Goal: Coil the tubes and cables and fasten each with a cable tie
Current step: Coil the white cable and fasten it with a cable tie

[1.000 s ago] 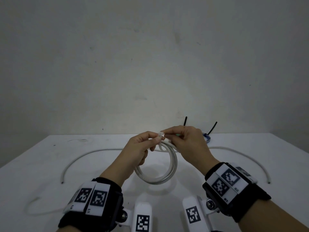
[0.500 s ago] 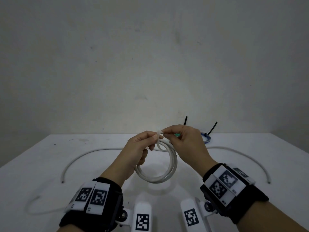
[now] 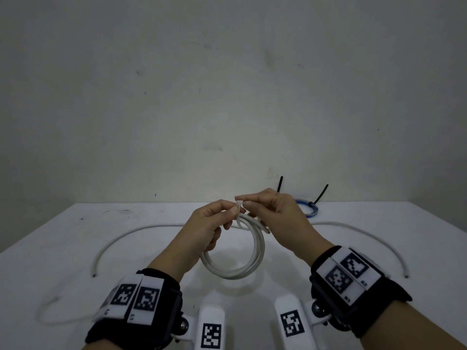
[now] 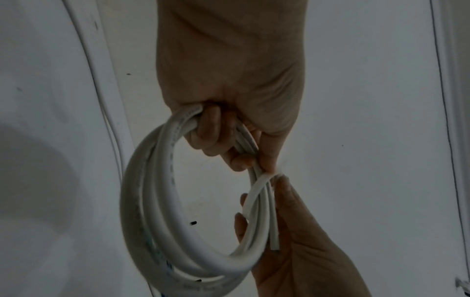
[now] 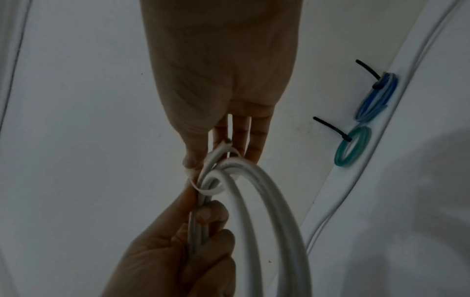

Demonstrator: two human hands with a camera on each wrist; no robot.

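- Head view: my left hand (image 3: 202,231) curls round the white cable coil (image 3: 235,271), held above the table (image 3: 75,248).
- At my fingertips, my right hand (image 3: 275,215) pinches the white cable tie (image 3: 238,207) looped round the coil's top.
- Beyond my right fingers lie the tied blue coil (image 5: 377,98) and the green coil (image 5: 352,146).

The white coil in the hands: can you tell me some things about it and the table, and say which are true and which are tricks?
1. The left hand grips the white coil. True.
2. The coil lies flat on the table. False: it is held up above it.
3. A white cable tie loops round the coil's strands. True.
4. The blue coil has a white tie. False: its tie is black.
5. The right hand is resting, holding nothing. False: it pinches the cable tie.
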